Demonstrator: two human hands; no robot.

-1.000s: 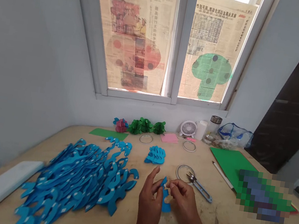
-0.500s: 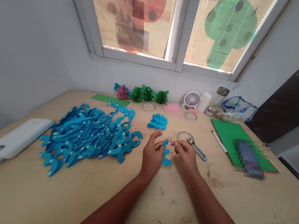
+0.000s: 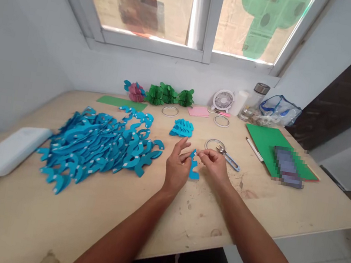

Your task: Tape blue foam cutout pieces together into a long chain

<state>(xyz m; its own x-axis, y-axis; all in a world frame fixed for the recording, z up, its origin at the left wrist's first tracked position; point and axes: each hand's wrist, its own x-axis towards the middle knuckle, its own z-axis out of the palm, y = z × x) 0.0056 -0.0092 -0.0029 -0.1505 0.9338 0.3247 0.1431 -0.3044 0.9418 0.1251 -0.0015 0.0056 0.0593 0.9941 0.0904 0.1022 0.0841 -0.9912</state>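
My left hand [image 3: 177,163] pinches a curved blue paper cutout [image 3: 194,169] between thumb and index finger, with its other fingers raised. A small white patch shows near the cutout's upper tip. Right at that tip, my right hand [image 3: 214,163] has thumb and index finger pressed together. Whatever lies between those fingertips is too small to make out. To the left spreads a large heap of blue paper cutouts [image 3: 94,145], many with white patches. Just beyond my hands lies a small stack of folded blue paper [image 3: 182,127].
Scissors [image 3: 229,158] and a tape ring [image 3: 215,145] lie beyond my right hand. A white power bank [image 3: 7,152] sits far left. Green card [image 3: 267,147] with a blurred phone [image 3: 288,167] is at right. Paper flowers [image 3: 168,94], a fan [image 3: 223,100] and a bottle [image 3: 257,100] line the wall.
The camera view has tilted down, so the table sits higher in the picture. My right fingertips have come closer to the tip of the cutout; the left hand keeps its pinch.
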